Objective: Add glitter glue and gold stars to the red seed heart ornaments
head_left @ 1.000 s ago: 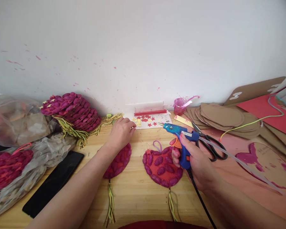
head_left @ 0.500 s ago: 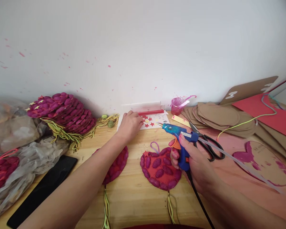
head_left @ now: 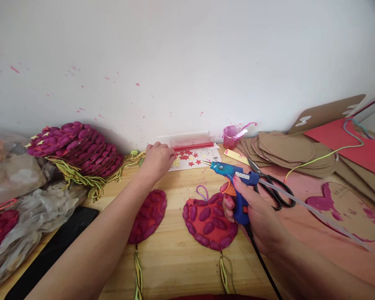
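Observation:
A blue hot glue gun [head_left: 236, 175] with an orange trigger and a long clear glue stick out its back is in my right hand [head_left: 256, 212]. Its metal nozzle points left, toward the paper stars. My left hand [head_left: 158, 160] is over the left part of a white sheet [head_left: 217, 156] strewn with small red stars [head_left: 191, 163] and yellow ones. Its fingers are curled together, and whatever they hold is hidden. Below lies a red heart [head_left: 211, 225] covered in purple lumps, with a purple loop, one red star and a yellow-green tassel. Another such piece [head_left: 150, 214] lies partly behind my left forearm.
A stack of purple lumpy pieces [head_left: 78, 146] stands left, beside plastic bags [head_left: 40, 216] and a black flat object [head_left: 59, 246]. Right are scissors [head_left: 275, 189], a pink-stained cup [head_left: 233, 136], cardboard shapes [head_left: 284, 148], red card [head_left: 346, 143] and a painted cardboard heart [head_left: 346, 210].
My left hand has shifted left and slightly nearer over the sheet, uncovering more stars and more of the left lumpy piece. My right hand and the glue gun stay nearly still.

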`<state>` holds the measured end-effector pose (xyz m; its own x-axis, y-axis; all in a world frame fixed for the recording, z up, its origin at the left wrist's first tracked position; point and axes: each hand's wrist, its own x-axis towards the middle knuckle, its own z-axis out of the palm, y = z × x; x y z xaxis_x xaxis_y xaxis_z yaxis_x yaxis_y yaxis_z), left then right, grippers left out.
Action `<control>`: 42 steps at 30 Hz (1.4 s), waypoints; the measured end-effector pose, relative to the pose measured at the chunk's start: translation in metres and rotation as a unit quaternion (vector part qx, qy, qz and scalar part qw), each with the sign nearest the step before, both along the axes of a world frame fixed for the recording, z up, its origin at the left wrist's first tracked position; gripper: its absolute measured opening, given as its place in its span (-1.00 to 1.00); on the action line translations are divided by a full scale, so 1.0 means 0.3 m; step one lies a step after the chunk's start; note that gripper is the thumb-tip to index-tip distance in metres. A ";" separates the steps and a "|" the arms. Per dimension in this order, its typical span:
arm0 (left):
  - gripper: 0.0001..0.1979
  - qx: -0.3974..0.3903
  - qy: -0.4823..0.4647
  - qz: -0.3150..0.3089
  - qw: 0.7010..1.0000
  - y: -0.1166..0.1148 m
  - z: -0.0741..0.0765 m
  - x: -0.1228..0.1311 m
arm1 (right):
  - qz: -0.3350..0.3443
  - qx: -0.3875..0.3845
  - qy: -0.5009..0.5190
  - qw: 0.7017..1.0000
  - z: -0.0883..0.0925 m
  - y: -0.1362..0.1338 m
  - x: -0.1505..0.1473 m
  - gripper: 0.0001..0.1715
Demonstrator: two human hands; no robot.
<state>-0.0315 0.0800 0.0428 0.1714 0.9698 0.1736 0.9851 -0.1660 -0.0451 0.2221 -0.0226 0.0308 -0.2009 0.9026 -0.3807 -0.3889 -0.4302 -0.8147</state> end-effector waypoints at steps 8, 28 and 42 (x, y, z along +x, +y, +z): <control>-0.80 -0.050 -0.027 -0.020 0.998 -0.054 -0.008 -0.032 | 0.011 0.002 -0.014 1.000 0.006 0.007 0.000 -0.45; -0.81 -0.046 -0.146 -0.051 0.987 -0.077 -0.025 -0.065 | -0.008 -0.001 -0.018 1.000 0.021 0.005 -0.006 -0.53; -0.79 -0.035 -0.130 -0.016 0.991 -0.072 -0.038 -0.069 | -0.011 -0.009 -0.015 1.000 0.020 0.005 -0.005 -0.52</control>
